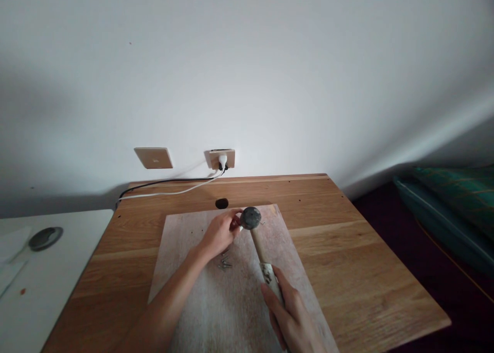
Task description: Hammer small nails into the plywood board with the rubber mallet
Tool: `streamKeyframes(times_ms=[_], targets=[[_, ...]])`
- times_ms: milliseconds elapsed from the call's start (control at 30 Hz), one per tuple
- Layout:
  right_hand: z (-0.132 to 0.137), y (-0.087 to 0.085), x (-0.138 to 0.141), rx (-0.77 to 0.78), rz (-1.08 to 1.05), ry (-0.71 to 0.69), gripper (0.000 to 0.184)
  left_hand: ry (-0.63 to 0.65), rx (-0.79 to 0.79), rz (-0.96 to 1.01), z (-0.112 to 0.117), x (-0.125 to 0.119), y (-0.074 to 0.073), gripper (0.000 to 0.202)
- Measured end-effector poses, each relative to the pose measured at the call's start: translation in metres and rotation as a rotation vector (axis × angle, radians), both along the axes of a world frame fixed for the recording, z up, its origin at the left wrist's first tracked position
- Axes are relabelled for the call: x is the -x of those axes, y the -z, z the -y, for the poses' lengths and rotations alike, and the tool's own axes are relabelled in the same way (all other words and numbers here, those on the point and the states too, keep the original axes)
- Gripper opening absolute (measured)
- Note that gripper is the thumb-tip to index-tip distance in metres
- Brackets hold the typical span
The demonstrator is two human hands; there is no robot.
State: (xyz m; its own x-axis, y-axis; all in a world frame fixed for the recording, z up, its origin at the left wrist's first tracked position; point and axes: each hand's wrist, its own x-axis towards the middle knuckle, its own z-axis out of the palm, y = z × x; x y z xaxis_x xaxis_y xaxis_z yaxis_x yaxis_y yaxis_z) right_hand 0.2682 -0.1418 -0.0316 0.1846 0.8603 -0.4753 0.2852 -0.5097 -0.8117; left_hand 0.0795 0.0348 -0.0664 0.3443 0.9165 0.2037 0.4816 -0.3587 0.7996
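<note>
My right hand (289, 312) is wrapped round the pale, dark-marked grip of a mallet (251, 218) with a round dark head. The mallet's head is up at the far part of a worn, whitish board (200, 312). Beside that head, my left hand (222, 232) has its fingers drawn together in a pinch. What they hold is hidden behind the fingers and the mallet head. A small pile of metal nails or screws (225, 263) lies on the board, just below my left wrist. Another small metal piece (263, 223) shows right of the mallet head.
Under the board is a wooden table (370, 270) with a cable hole (221, 204) near the wall. A black cable and a white cable (173, 192) run along its back to a wall socket (222, 159). A white table (50, 276) adjoins at left; teal cushions (451, 224) lie at right.
</note>
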Motion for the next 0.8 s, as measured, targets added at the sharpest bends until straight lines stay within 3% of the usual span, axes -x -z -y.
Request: streamKeyframes(times_ms=[433, 567, 700, 800], targets=[[0.005, 0.008, 0.004, -0.039, -0.031, 0.019, 0.093, 0.005, 0.023, 0.002, 0.001, 0.002, -0.004, 0.053], [0.014, 0.011, -0.006, -0.074, 0.043, 0.108, 0.089, 0.083, -0.043, -0.096, 0.016, 0.015, -0.024, 0.045], [0.023, 0.014, -0.021, -0.132, 0.114, 0.092, 0.081, 0.221, -0.053, -0.416, 0.040, 0.030, -0.050, 0.021], [0.027, 0.018, -0.028, -0.129, 0.123, 0.067, 0.078, 0.245, -0.049, -0.564, 0.051, 0.033, -0.056, 0.016]])
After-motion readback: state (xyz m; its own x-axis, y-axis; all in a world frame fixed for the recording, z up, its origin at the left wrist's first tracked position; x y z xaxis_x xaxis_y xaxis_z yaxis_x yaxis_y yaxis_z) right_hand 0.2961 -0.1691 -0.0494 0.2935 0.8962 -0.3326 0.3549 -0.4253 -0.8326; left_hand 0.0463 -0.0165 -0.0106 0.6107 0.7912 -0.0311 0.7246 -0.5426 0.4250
